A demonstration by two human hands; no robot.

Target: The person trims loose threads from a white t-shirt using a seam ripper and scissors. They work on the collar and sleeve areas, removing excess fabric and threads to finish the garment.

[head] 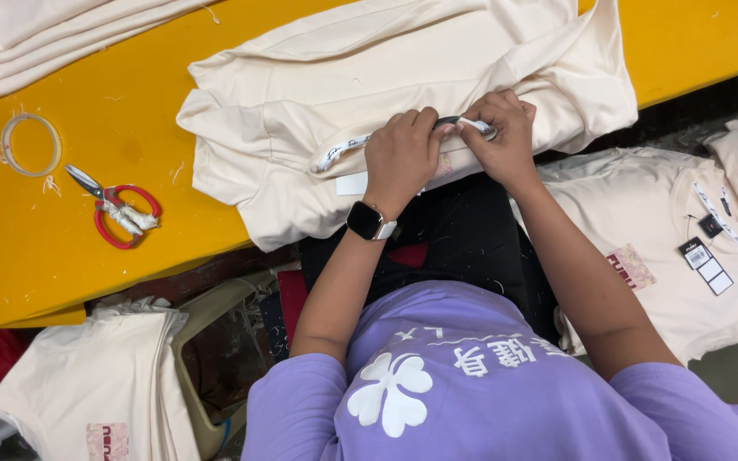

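- Left hand point(401, 152) rests knuckles-up on the cream shirt point(403, 81), fingers curled shut around a dark loop point(463, 124) at the shirt's near edge; I see a smartwatch point(369, 221) on that wrist.
- Right hand point(502, 132) sits just beside it, fingertips pinched on the same loop, where a white strip shows.
- From here I cannot tell what the loop is; the fingers hide most of it.
- Shirt lies folded on the yellow table point(147, 137), its near edge hanging over the table's edge toward me, a printed white band point(341, 152) running left from the hands.
- Red-handled scissors point(117, 209) lie on the table to the left, well apart from the hands, with a tape ring point(31, 143) beyond them.
- More cream shirts sit stacked at the table's far left corner point(53, 34), low on my right with tags point(668, 248), and low on my left point(96, 384).
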